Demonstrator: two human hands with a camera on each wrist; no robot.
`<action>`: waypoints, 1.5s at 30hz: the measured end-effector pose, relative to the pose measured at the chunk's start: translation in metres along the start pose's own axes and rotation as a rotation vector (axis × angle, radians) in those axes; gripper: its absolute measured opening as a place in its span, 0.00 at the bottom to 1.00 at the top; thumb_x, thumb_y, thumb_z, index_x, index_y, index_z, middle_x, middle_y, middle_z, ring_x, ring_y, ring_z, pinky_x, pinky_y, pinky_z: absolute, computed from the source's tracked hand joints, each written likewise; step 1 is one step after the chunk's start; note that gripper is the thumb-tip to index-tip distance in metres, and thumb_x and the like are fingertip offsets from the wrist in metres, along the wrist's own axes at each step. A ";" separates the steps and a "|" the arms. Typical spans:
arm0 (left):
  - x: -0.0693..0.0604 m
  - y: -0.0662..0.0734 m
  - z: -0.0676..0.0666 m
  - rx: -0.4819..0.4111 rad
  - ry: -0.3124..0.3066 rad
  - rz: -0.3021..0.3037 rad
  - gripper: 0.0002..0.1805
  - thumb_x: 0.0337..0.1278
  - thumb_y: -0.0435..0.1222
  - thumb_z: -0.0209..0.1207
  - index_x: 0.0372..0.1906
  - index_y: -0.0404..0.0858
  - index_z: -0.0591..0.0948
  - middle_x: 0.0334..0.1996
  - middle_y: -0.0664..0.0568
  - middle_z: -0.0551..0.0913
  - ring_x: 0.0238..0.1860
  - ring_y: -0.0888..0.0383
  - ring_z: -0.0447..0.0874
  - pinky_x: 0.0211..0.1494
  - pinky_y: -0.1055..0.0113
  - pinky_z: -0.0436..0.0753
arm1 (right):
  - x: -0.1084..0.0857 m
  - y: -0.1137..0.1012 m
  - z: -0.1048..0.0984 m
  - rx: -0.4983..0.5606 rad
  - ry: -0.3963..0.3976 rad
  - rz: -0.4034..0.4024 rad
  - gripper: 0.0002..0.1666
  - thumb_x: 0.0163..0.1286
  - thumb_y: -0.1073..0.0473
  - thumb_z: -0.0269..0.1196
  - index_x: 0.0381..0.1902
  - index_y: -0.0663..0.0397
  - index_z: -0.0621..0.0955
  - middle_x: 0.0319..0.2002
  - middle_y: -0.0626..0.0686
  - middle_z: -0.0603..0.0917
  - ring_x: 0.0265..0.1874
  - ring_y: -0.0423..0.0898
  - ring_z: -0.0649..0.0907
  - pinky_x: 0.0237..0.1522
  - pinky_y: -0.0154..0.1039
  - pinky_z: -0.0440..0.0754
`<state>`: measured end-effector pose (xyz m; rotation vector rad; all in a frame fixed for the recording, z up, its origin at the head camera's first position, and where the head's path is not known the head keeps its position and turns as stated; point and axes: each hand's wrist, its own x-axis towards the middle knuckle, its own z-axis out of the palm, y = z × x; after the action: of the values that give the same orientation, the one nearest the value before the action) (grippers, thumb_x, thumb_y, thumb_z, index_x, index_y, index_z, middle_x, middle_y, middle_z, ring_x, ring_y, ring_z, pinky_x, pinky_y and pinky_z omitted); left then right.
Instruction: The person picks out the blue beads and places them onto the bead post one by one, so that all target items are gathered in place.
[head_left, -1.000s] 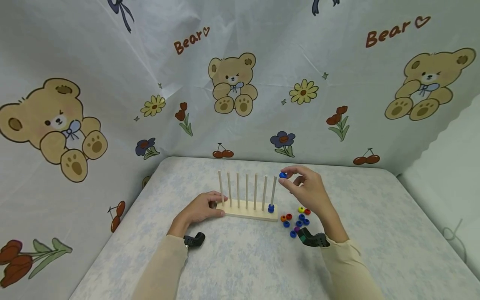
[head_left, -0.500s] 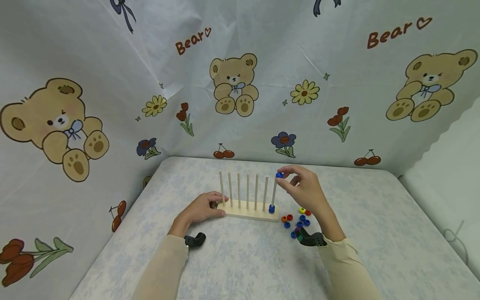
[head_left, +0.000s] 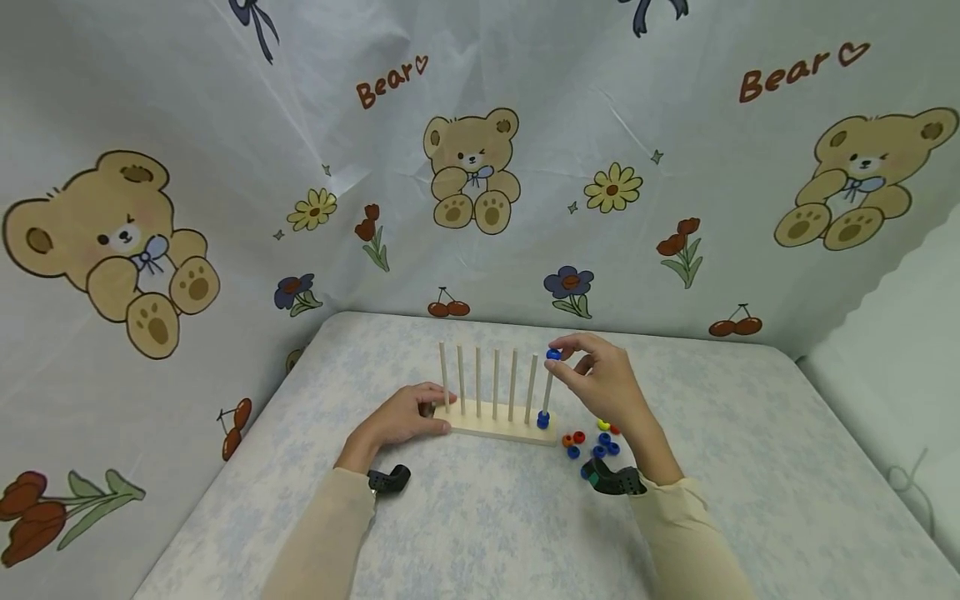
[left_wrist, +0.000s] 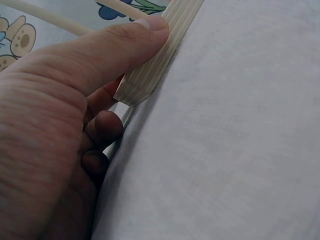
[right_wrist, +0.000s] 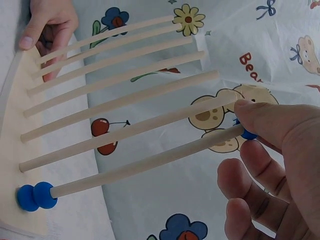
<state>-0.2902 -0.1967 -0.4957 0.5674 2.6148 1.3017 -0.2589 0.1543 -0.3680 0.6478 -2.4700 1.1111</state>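
Note:
A wooden peg rack (head_left: 495, 422) with a row of upright pegs stands on the table. My left hand (head_left: 401, 415) grips its left end, and in the left wrist view the thumb (left_wrist: 145, 37) lies along the base's edge. Between thumb and fingertips my right hand (head_left: 603, 379) pinches a blue bead (head_left: 553, 355) at the top of the rightmost peg (right_wrist: 150, 162). In the right wrist view that bead is mostly hidden by the thumb. Two blue beads (right_wrist: 37, 196) sit stacked at the bottom of the same peg.
Loose beads lie right of the rack: blue beads (head_left: 604, 439), a red bead (head_left: 579, 437), an orange bead (head_left: 567, 441) and a yellow bead (head_left: 603, 425). The right wrist camera (head_left: 615, 478) partly covers them. A bear-printed curtain (head_left: 480, 250) hangs behind the table.
My right hand has moved left with the blue bead, from beside the rightmost peg to its top. The left hand keeps its grip on the rack.

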 end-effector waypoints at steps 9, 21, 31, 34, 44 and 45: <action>0.001 -0.004 0.000 0.002 -0.001 0.007 0.27 0.50 0.52 0.74 0.58 0.59 0.83 0.57 0.66 0.79 0.36 0.56 0.72 0.40 0.63 0.74 | -0.003 0.002 0.003 0.010 -0.002 0.008 0.14 0.67 0.53 0.70 0.49 0.45 0.85 0.38 0.47 0.83 0.20 0.41 0.79 0.21 0.36 0.76; 0.001 -0.004 0.001 0.014 0.006 0.001 0.26 0.50 0.51 0.74 0.57 0.61 0.83 0.56 0.67 0.79 0.35 0.57 0.71 0.40 0.64 0.74 | -0.005 0.003 0.003 -0.002 -0.014 0.007 0.13 0.66 0.54 0.70 0.49 0.45 0.85 0.38 0.47 0.83 0.21 0.41 0.79 0.22 0.36 0.76; 0.001 -0.005 0.001 0.016 0.005 -0.001 0.26 0.49 0.55 0.73 0.57 0.63 0.83 0.56 0.69 0.79 0.36 0.57 0.72 0.40 0.64 0.74 | -0.008 0.005 0.005 -0.016 -0.011 0.021 0.14 0.67 0.53 0.71 0.50 0.45 0.85 0.39 0.46 0.83 0.21 0.41 0.79 0.23 0.36 0.76; 0.001 -0.004 0.001 0.008 0.009 0.001 0.26 0.48 0.54 0.74 0.56 0.62 0.84 0.56 0.68 0.79 0.36 0.57 0.72 0.40 0.63 0.74 | -0.008 0.006 0.005 -0.020 -0.009 0.013 0.15 0.66 0.53 0.71 0.50 0.47 0.85 0.39 0.46 0.83 0.21 0.40 0.80 0.23 0.36 0.76; 0.001 -0.003 0.001 0.004 0.013 -0.001 0.26 0.49 0.52 0.74 0.57 0.60 0.84 0.57 0.66 0.79 0.36 0.56 0.72 0.40 0.63 0.74 | -0.010 0.007 0.004 -0.056 -0.022 0.015 0.16 0.66 0.52 0.71 0.51 0.47 0.85 0.40 0.47 0.84 0.22 0.40 0.79 0.24 0.35 0.77; 0.001 -0.002 0.001 0.003 0.015 0.000 0.27 0.49 0.52 0.74 0.57 0.59 0.84 0.57 0.66 0.79 0.36 0.56 0.72 0.40 0.64 0.74 | -0.010 0.008 0.004 -0.065 -0.021 0.012 0.16 0.66 0.52 0.71 0.51 0.46 0.85 0.40 0.48 0.84 0.22 0.39 0.79 0.25 0.35 0.77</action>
<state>-0.2914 -0.1971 -0.4980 0.5606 2.6291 1.3065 -0.2552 0.1587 -0.3797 0.6293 -2.5201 1.0286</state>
